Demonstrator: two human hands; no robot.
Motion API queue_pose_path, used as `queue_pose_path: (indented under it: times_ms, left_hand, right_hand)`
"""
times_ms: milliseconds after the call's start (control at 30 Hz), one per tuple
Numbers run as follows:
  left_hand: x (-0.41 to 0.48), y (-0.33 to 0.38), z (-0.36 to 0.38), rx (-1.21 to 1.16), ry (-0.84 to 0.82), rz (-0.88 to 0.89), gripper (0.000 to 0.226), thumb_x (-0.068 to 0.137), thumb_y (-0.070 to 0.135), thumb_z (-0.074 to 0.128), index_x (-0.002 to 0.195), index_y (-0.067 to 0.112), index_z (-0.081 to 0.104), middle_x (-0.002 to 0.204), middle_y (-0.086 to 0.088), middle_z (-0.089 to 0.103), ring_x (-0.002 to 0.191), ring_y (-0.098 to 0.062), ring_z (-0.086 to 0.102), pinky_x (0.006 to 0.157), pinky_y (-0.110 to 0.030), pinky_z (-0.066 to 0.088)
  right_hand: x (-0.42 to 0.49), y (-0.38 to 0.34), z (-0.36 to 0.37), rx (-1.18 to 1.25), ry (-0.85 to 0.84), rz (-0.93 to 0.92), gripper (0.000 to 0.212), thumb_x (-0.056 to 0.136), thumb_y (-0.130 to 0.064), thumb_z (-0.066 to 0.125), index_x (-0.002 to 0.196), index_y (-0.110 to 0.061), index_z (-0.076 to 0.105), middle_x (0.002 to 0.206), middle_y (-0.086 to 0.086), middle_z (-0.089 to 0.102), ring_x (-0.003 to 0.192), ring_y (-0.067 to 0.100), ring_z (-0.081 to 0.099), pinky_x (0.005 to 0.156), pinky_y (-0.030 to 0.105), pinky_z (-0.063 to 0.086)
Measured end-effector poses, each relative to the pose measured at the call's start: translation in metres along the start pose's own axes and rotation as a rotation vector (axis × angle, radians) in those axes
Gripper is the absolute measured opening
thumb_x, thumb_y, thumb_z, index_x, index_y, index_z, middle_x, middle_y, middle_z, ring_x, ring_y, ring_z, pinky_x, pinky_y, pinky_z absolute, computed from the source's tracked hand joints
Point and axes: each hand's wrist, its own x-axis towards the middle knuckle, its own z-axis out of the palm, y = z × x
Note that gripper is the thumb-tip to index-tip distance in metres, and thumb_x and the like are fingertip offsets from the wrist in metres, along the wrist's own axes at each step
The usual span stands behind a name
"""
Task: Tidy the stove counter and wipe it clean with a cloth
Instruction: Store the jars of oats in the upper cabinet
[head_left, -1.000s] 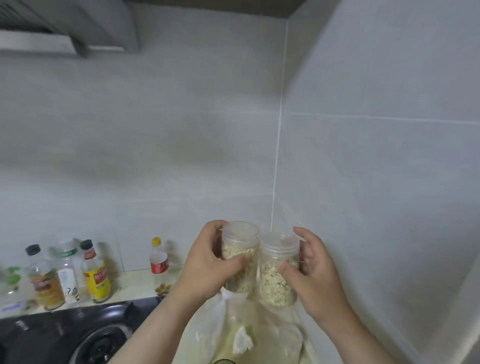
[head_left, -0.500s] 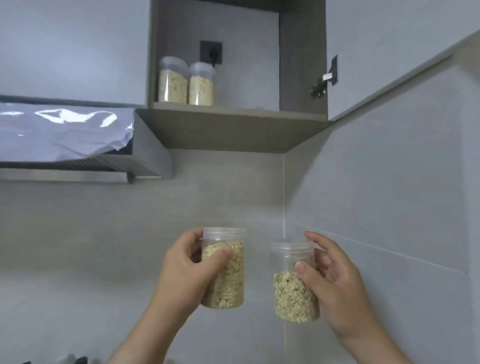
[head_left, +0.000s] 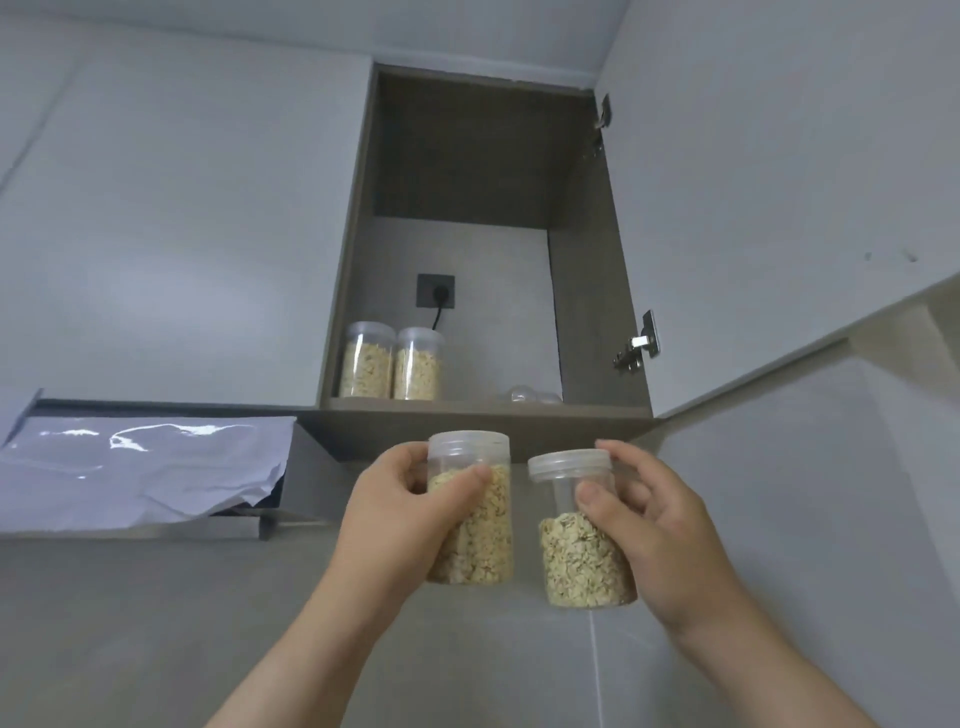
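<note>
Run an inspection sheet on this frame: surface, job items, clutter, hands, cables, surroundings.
surface: stove counter not in view; the open cabinet's shelf is the only ledge seen.
job's things: fuller oat jar and emptier oat jar, both lidded, held apart below the shelf; no cloth seen.
clutter: left stored jar and right stored jar side by side at the shelf's left; blurred clear item at its right.
hands: left hand grips the fuller oat jar; right hand grips the emptier oat jar.
cables: black cable drops from the wall socket behind the stored jars.
surroundings: film-covered range hood at left, door hinge at right, grey tiled wall below.
</note>
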Motion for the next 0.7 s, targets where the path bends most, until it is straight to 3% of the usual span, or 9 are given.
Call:
queue_pose_path:
  times_ms: [100, 167, 300, 433, 567, 700]
  left_hand:
    - [0.032, 0.014, 0.003, 0.019, -0.005, 0.01, 0.027, 0.077, 0.034, 0.078, 0.1, 0.027, 0.065, 0.091, 0.006, 0.074, 0.08, -0.009, 0.072, 0.071, -0.035, 0.06]
    - [0.055, 0.023, 0.008, 0.022, -0.007, 0.011, 0.031, 0.078, 0.035, 0.077, 0.104, 0.022, 0.065, 0.092, 0.002, 0.074, 0.079, -0.011, 0.073, 0.071, -0.036, 0.061]
    - [0.102, 0.038, 0.016, 0.073, 0.036, 0.042, 0.024, 0.081, 0.036, 0.074, 0.095, 0.018, 0.065, 0.088, 0.0, 0.073, 0.072, -0.01, 0.072, 0.055, -0.023, 0.054]
    - [0.139, 0.049, 0.025, 0.206, 0.074, 0.133, 0.024, 0.082, 0.041, 0.071, 0.09, 0.02, 0.062, 0.089, 0.0, 0.069, 0.076, -0.009, 0.068, 0.053, -0.021, 0.053]
    - [0.168, 0.046, 0.033, 0.312, 0.134, 0.19, 0.028, 0.077, 0.045, 0.071, 0.086, 0.02, 0.062, 0.088, -0.004, 0.07, 0.079, -0.016, 0.069, 0.071, -0.039, 0.061]
    - [0.186, 0.033, 0.04, 0.428, 0.182, 0.198, 0.038, 0.073, 0.052, 0.069, 0.091, 0.02, 0.061, 0.086, -0.001, 0.068, 0.076, -0.015, 0.068, 0.07, -0.041, 0.061]
  right_hand:
    - [0.034, -0.006, 0.004, -0.021, -0.014, -0.022, 0.036, 0.078, -0.029, 0.08, 0.109, -0.034, 0.063, 0.097, 0.001, 0.075, 0.09, 0.02, 0.072, 0.078, 0.041, 0.057]
    - [0.057, -0.01, 0.005, -0.037, 0.008, -0.047, 0.04, 0.076, -0.03, 0.08, 0.112, -0.032, 0.063, 0.094, 0.001, 0.076, 0.087, 0.019, 0.073, 0.079, 0.042, 0.057]
    - [0.102, -0.017, 0.01, -0.102, 0.071, -0.133, 0.043, 0.083, -0.029, 0.075, 0.123, -0.027, 0.058, 0.089, 0.0, 0.076, 0.085, 0.015, 0.072, 0.079, 0.039, 0.058]
    - [0.142, -0.022, 0.018, -0.196, 0.051, -0.17, 0.053, 0.08, -0.041, 0.074, 0.128, -0.029, 0.055, 0.1, 0.003, 0.072, 0.091, 0.017, 0.07, 0.086, 0.045, 0.057]
    - [0.172, -0.026, 0.024, -0.285, 0.071, -0.198, 0.073, 0.062, -0.063, 0.067, 0.127, -0.032, 0.055, 0.106, 0.001, 0.069, 0.097, 0.018, 0.068, 0.088, 0.046, 0.056]
    - [0.193, -0.024, 0.026, -0.295, 0.064, -0.187, 0.054, 0.083, -0.046, 0.069, 0.13, -0.03, 0.051, 0.112, 0.002, 0.066, 0.097, 0.019, 0.067, 0.081, 0.045, 0.06]
